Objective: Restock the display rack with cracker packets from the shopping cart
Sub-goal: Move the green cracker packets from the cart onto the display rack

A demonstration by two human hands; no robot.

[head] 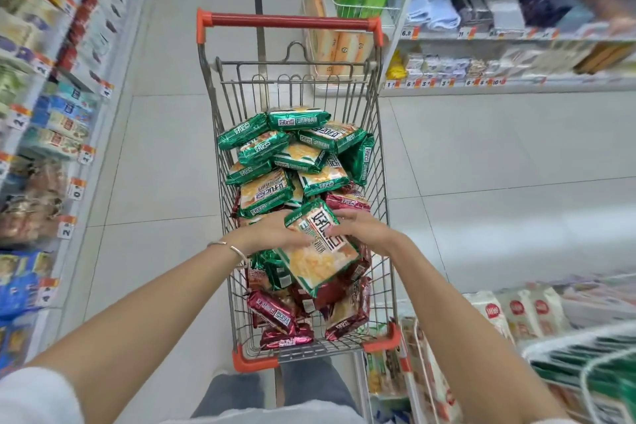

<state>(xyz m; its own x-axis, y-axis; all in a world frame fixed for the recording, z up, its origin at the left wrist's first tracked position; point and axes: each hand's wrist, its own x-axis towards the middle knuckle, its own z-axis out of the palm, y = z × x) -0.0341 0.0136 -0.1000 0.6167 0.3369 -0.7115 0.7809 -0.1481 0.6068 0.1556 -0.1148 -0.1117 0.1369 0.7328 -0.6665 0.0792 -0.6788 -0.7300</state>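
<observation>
A wire shopping cart (382,182) with a red handle stands in the aisle before me, heaped with green cracker packets (303,144) at its far end and dark red ones (275,315) at the near end. Both my hands reach into it. My left hand (272,229) and my right hand (361,225) hold one green cracker packet (318,251) between them, lifted slightly above the pile and tilted. A white wire display rack (585,354) holding green packets shows blurred at the lower right.
Shelves of boxed and bagged goods (51,134) run along the left. On the right stand shelves with folded cloths and small packs (481,45). White bagged goods (516,313) sit low at the right. Grey tiled floor (481,155) lies open around the cart.
</observation>
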